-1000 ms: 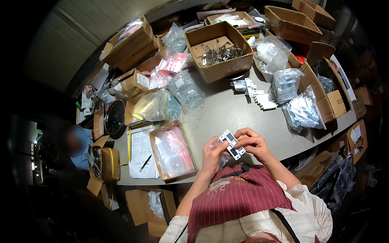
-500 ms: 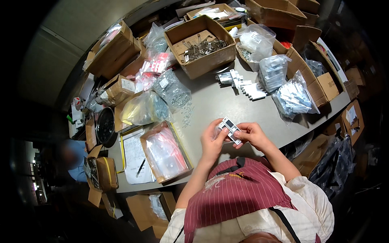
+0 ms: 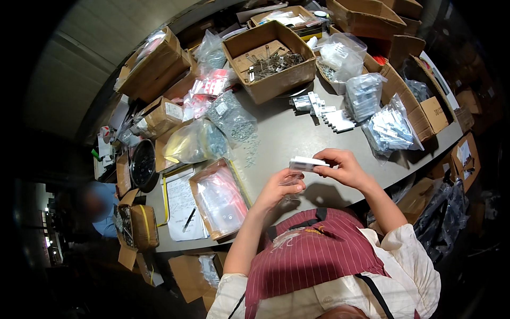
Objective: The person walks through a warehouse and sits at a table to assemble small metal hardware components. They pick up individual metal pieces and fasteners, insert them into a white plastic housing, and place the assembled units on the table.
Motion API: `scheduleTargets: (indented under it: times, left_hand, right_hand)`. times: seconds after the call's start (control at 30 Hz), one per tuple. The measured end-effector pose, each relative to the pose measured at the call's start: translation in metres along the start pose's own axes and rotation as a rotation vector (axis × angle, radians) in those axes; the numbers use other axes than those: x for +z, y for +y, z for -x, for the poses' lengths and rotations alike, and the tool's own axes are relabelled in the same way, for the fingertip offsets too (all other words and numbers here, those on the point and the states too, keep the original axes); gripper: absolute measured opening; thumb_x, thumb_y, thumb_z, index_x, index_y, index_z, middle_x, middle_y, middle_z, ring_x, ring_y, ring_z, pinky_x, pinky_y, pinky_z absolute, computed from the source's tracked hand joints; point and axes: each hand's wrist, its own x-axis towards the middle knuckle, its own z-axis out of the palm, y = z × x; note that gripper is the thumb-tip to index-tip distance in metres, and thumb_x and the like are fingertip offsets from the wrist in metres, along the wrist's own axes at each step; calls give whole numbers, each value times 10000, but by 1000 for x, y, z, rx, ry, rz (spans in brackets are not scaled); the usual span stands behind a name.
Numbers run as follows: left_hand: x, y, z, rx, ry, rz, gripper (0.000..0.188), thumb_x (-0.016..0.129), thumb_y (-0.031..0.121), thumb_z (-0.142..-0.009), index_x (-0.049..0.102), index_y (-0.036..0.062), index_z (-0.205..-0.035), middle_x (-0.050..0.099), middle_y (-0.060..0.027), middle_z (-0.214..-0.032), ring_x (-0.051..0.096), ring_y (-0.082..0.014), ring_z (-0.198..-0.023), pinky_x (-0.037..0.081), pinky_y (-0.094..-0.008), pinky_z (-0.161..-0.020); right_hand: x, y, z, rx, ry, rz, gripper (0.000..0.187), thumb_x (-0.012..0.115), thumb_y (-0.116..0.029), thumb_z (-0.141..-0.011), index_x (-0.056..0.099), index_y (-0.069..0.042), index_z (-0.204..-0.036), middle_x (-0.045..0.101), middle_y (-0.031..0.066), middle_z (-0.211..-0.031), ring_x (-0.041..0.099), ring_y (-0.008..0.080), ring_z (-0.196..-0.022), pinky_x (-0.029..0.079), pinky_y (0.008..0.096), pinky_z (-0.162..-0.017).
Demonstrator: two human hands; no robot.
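Observation:
My right hand [image 3: 342,169] pinches a small stack of flat white metal pieces [image 3: 302,162] by one end, thumb below and fingers above. The stack is seen nearly edge-on, over the table. Just below its free end is my left hand [image 3: 279,189], its fingers closed on a small clear plastic bag [image 3: 291,179]. Whether anything is inside that bag I cannot tell. Similar white metal pieces [image 3: 338,120] lie in a row on the grey table [image 3: 281,135], beyond my right hand.
An open carton of metal clips [image 3: 276,64] stands at the back. Bags of metal pieces [image 3: 392,126] lie on the right. Left of my hands are a box of clear bags [image 3: 219,199], a bag of small screws [image 3: 232,117], written papers [image 3: 180,207] and a pen [image 3: 189,219].
The white metal pieces, held between both hands with a broad face up, are turned edge-on in my right hand. My left hand has let go of them and moved slightly lower.

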Motion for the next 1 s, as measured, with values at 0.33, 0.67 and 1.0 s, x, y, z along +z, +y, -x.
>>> scheduleTargets:
  times: [0.33,0.67,1.0]
  left_hand:
    - [12,24,3,-117,-230,149,426,823,171,-822,601,-1,-1141,696,-104,-983,705,-222,-968,534,-350,-913]
    - [17,34,7,-91,-201,197,313,758,140,-869,618,5,-1114,693,-103,-975,712,-237,-962,547,-368,-890]
    - [19,47,4,-18,-198,404,427,704,80,-877,554,-34,-1260,674,-125,-1035,705,-291,-1023,563,-417,-933]
  right_hand:
    - [-8,-40,-50,-173,-128,111,266,759,-195,-879,674,-24,-1065,719,93,-824,688,149,-750,520,307,-698]
    - [-11,-39,-67,16,-248,-239,198,796,-114,-865,675,-13,-984,694,17,-848,630,80,-783,511,257,-691]
    - [5,-40,-56,-495,-261,268,264,691,-289,-950,752,-55,-1058,712,127,-1153,620,263,-1122,479,406,-973]
